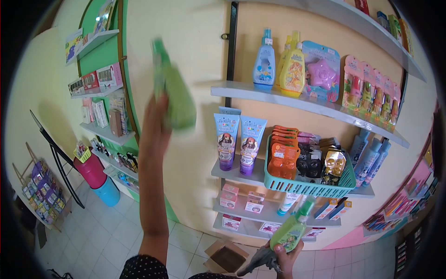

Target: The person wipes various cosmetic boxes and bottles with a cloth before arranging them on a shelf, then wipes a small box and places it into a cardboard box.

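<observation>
Two hands (159,112) (289,258) hold green bottles (179,100) (292,227), the right one's label lettering (289,240) unreadable.

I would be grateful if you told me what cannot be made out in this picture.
Head view, all items:
Label of the raised green bottle in the left hand: blurred, apparently by motion.
Front of the rear yellow bottle: mostly hidden by the front yellow bottle.
Red item on the top shelf: cut off by the top edge.
Print on the small packets at far left: too small to read.
</observation>
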A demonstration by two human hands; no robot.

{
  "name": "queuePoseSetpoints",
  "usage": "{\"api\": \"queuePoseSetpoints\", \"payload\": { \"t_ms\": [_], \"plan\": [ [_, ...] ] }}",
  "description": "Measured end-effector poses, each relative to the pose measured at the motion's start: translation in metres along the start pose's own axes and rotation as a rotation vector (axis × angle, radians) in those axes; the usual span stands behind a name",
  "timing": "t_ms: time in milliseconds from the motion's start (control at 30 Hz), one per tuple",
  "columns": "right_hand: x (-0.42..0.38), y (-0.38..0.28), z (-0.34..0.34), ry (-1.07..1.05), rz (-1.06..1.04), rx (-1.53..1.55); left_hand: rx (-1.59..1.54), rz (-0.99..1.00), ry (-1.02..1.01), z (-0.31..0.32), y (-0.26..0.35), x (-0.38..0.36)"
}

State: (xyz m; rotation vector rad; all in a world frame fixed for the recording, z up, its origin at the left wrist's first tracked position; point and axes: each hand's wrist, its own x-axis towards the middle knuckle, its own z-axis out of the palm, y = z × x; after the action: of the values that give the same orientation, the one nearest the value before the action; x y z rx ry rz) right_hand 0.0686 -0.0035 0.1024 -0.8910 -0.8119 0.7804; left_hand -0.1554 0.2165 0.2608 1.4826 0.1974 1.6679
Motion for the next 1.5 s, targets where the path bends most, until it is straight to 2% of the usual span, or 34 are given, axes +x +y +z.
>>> {"api": "queuePoseSetpoints", "payload": {
  "t_ms": [33, 67, 167, 267, 367, 400, 533, 600, 633, 700, 733, 767, 833, 867, 933, 967, 1000, 1033, 1100, 1133, 1200, 1267, 1300, 1333, 1400, 1433, 1467, 1500],
  "plan": [
    [0.004, 0.002, 0.0, 0.008, 0.015, 0.0, -0.053, -0.072, -0.136, 0.007, -0.007, -0.041],
    [0.01, 0.006, 0.0, -0.073, 0.006, -0.089, -0.029, -0.071, -0.184, 0.017, -0.022, -0.074],
    [0.021, -0.002, 0.02, -0.25, 0.109, -0.228, -0.538, -0.482, -0.006, 0.068, -0.054, -0.159],
    [0.03, 0.014, 0.032, -0.317, 0.115, -0.355, -0.782, -0.574, -0.001, 0.074, -0.079, -0.203],
    [0.031, 0.026, 0.034, -0.327, 0.205, -0.448, -0.807, -0.621, -0.011, 0.076, -0.084, -0.209],
    [0.031, 0.032, 0.034, -0.32, 0.168, -0.452, -0.779, -0.588, -0.045, 0.077, -0.084, -0.208],
    [0.03, 0.025, 0.035, -0.35, 0.18, -0.62, -0.816, -0.655, 0.04, 0.071, -0.096, -0.216],
    [0.031, 0.023, 0.026, -0.447, 0.158, -0.615, -1.066, -0.654, 0.098, 0.071, -0.099, -0.215],
    [0.033, 0.016, 0.02, -0.441, 0.164, -0.616, -1.068, -0.662, 0.099, 0.071, -0.101, -0.216],
    [0.043, -0.009, 0.002, -0.621, 0.491, -0.496, -1.232, -0.674, 0.125, 0.07, -0.103, -0.216],
    [0.049, -0.014, -0.007, -0.63, 0.483, -0.344, -1.235, -0.678, 0.124, 0.071, -0.103, -0.215],
    [0.055, -0.015, -0.015, -0.623, 0.485, -0.345, -1.216, -0.687, 0.112, 0.074, -0.101, -0.215],
    [0.063, -0.016, -0.024, -0.507, 0.323, -0.005, -1.205, -0.708, 0.101, 0.078, -0.1, -0.217],
    [0.066, -0.016, -0.023, -0.499, 0.324, -0.008, -1.12, -0.737, 0.083, 0.08, -0.101, -0.217],
    [0.065, -0.015, -0.008, -0.362, 0.317, 0.279, -1.035, -0.768, 0.06, 0.084, -0.099, -0.218],
    [0.06, -0.013, 0.005, -0.357, 0.313, 0.278, -0.908, -0.826, 0.084, 0.087, -0.096, -0.219],
    [0.054, -0.01, 0.024, -0.332, 0.108, 0.074, -0.778, -0.877, 0.106, 0.09, -0.093, -0.221],
    [0.051, -0.007, 0.039, -0.306, -0.102, -0.13, -0.779, -0.87, 0.095, 0.093, -0.09, -0.223],
    [0.041, 0.011, 0.049, -0.253, -0.341, -0.493, -0.601, -1.138, 0.186, 0.096, -0.084, -0.224],
    [0.038, 0.01, 0.051, -0.27, -0.52, -0.726, -0.597, -1.105, 0.169, 0.097, -0.079, -0.22],
    [0.03, 0.017, 0.048, -0.286, -0.597, -0.779, -0.505, -1.144, 0.219, 0.099, -0.069, -0.215],
    [0.031, 0.023, 0.044, -0.296, -0.666, -0.838, -0.565, -1.058, 0.202, 0.091, -0.081, -0.219],
    [0.034, 0.024, 0.041, -0.339, -0.587, -0.742, -0.62, -1.007, 0.196, 0.086, -0.089, -0.222],
    [0.039, 0.021, 0.041, -0.381, -0.505, -0.646, -0.674, -1.051, 0.253, 0.081, -0.093, -0.222],
    [0.055, -0.014, 0.048, -0.235, -0.267, -0.49, -0.728, -0.948, 0.245, 0.078, -0.081, -0.218],
    [0.069, -0.043, 0.051, -0.229, -0.314, -0.562, -0.782, -0.872, 0.25, 0.076, -0.075, -0.215],
    [0.081, -0.076, 0.07, -0.249, -0.428, -0.351, -0.776, -0.817, 0.256, 0.072, -0.081, -0.218],
    [0.102, -0.097, 0.08, -0.283, -0.556, -0.361, -0.775, -0.806, 0.241, 0.067, -0.081, -0.221]
  ]
}}
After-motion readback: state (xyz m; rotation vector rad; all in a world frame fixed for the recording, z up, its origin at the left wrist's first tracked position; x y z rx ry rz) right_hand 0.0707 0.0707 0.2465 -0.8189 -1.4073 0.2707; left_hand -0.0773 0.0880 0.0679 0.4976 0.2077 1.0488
